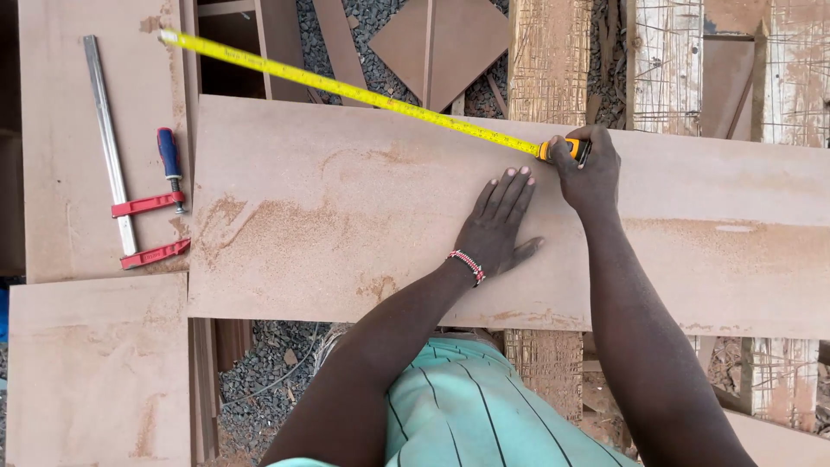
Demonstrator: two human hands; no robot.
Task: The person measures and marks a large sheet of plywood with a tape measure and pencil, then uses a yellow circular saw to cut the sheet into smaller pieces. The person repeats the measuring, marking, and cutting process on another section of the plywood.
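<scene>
Holding the tape measure case (566, 149) tight in closed fingers, the right hand (590, 169) sat at the far edge of the brown board (346, 216). The yellow tape (346, 88) ran slantwise away, past the board's far left corner. The left hand (497, 227) lay open and flat on the board, just beside the right hand, gripping nothing.

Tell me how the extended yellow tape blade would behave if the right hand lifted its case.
The tape blade would probably stay fairly stiff, since it now spans straight across the board. Being so thin, it may buckle if lifted high. Its far end would likely slide, because the dusty surface looks smooth. The right hand grips the case.
</scene>
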